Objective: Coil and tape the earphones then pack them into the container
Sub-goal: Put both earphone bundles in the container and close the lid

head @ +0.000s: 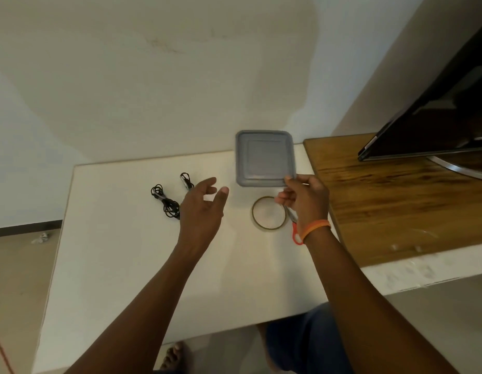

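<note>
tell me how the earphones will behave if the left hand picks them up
The earphones are a thin black cord lying in loose tangled loops, so they will probably hang floppy and trail. They look light for their spread. The left hand hovers open beside them; a pinch on one loop may drag the rest along.

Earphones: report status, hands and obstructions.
Left hand open, beside the earphones, uncoiled on the table. Right hand pinching the container corner, lid on. Tape roll, scissors underneath.
</note>
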### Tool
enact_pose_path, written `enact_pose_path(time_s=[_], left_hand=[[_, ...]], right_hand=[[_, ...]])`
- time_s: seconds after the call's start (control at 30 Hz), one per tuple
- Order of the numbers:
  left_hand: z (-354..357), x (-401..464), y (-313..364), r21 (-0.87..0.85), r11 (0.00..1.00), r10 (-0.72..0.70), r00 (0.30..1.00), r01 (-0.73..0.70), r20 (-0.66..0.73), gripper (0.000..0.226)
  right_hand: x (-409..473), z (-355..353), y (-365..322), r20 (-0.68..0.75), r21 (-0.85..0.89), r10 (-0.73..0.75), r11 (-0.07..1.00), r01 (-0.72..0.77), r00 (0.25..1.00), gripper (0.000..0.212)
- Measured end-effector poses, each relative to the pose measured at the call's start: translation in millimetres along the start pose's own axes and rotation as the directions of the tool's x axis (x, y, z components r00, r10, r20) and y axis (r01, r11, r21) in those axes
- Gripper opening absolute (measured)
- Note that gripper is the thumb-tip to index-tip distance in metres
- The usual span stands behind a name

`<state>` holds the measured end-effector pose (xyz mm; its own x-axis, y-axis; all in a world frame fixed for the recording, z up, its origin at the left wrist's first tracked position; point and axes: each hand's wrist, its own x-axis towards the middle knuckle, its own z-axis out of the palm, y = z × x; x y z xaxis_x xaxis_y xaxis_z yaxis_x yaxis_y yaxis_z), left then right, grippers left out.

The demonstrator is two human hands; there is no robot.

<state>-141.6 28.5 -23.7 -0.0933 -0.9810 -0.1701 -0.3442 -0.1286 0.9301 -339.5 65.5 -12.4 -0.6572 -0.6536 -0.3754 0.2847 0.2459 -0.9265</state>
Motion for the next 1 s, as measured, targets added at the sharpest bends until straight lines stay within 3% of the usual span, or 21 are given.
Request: enact_pose_path(time_s=[0.1, 0.23, 0.3, 0.4, 0.53, 0.67, 0.83, 1.0], left_hand=[[-21.4, -11.3, 1.5, -0.098, 0.994, -0.041, 0.999, 0.040, -0.010, 0.057], [-47.6, -50.8, -21.6, -0.067, 0.971, -0.233, 0.970, 0.229, -0.067, 0.071], [-51.4, -72.4, -29.4, -0.024, 0.955, -0.295, 0.954, 0.294, -0.056, 0.059], [-51.2, -95.4, -36.5, 0.058, 0.940, -0.337, 0.942, 0.337, -0.004, 0.040], [-50.5, -119.1, -46.3, 0.150, 0.931, -0.334, 0.943, 0.332, -0.014, 0.049], [-52.7, -133.7, -44.9, 0.267, 0.930, -0.242, 0.967, 0.254, -0.075, 0.052], [-60.5, -120.2, -47.4, 0.305, 0.910, -0.280, 0.959, 0.280, -0.047, 0.066], [-65.4, -98.6, -53.4, 0.379, 0.879, -0.324, 0.946, 0.289, 0.032, 0.078]], right_hand=[[-32.7, 2.1, -0.3, 0.260, -0.123, 0.054, 0.992, -0.022, 0.964, 0.005], [-65.8, -2.3, 15.3, 0.384, -0.323, 0.227, 0.941, -0.100, 0.895, 0.012], [-78.7, -7.4, 27.4, 0.366, -0.462, 0.297, 0.880, -0.105, 0.882, 0.017], [-99.6, -16.9, 43.9, 0.288, -0.603, 0.275, 0.797, -0.049, 0.917, 0.021], [-114.5, -22.8, 50.6, 0.253, -0.724, 0.190, 0.688, 0.055, 0.949, 0.021], [-125.1, -17.1, 50.1, 0.270, -0.807, 0.215, 0.582, 0.099, 0.938, 0.016], [-136.6, -12.4, 54.2, 0.190, -0.801, 0.103, 0.591, 0.094, 0.976, 0.019], [-125.4, -9.5, 50.7, 0.163, -0.768, 0.213, 0.640, -0.012, 0.963, 0.022]])
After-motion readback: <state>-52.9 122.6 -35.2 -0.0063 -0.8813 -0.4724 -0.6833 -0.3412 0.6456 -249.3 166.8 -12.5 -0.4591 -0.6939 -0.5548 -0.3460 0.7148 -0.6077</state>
